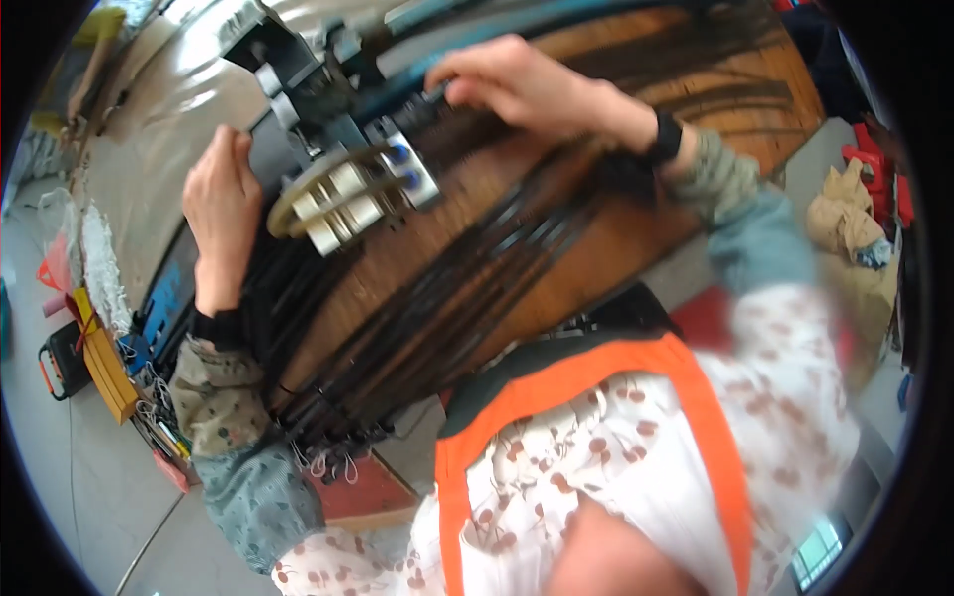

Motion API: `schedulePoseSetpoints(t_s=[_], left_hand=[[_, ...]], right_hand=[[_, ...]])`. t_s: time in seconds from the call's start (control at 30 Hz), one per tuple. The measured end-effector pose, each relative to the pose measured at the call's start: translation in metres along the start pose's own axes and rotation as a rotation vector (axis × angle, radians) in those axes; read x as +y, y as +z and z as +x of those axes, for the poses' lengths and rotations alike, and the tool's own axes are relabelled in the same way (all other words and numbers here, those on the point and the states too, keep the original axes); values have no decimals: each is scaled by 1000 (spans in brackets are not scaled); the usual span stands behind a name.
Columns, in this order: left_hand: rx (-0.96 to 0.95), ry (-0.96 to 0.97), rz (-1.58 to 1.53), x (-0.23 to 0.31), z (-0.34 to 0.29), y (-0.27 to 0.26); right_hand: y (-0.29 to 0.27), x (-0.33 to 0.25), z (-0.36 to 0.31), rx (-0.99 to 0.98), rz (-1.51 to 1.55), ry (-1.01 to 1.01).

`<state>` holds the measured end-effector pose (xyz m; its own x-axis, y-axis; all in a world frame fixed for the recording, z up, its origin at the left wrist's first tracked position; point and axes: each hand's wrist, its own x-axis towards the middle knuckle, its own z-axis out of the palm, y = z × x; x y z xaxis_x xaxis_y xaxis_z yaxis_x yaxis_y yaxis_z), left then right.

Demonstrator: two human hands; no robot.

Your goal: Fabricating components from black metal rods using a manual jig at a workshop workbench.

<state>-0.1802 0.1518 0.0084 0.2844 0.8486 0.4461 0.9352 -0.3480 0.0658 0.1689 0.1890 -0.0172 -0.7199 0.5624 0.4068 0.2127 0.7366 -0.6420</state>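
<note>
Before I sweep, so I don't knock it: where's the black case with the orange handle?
In the head view, the black case is at the far left, just left of the long yellow box.

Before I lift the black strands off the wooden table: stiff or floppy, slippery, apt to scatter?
Probably floppy: the black strands look thin for their length. Perhaps slippery, going by their glossy glints. They may fan out: gaps between them show the wooden table.

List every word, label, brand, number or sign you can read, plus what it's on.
None can be read.
Bright-blue flat patch at picture left: any lettering too blurred.
Silver metal block with blue round fittings: no legible marking.
Black case with orange handle: too small to tell.
</note>
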Motion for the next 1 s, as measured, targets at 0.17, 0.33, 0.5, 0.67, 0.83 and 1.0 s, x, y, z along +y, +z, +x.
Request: schedulePoseSetpoints(t_s=[0.17,0.33,0.5,0.67,0.83,1.0], left_hand=[[199,275,290,-19,12,-19],[241,137,501,-24,-35,-56],[-172,-27,149,190,-130,-66],[-37,-144,-203,235,-139,-39],[-160,-75,-53,210,-101,-53],[-200,99,36,187,-51,-69]], right_hand=[[-17,-47,-53,-185,-570,-128],[28,-62,-101,-241,-565,-242],[23,-67,-116,-135,-372,-133],[7,-80,-119,-20,-318,-208],[-30,-57,-114,104,-223,138],[-37,-19,-126,414,-165,-22]])
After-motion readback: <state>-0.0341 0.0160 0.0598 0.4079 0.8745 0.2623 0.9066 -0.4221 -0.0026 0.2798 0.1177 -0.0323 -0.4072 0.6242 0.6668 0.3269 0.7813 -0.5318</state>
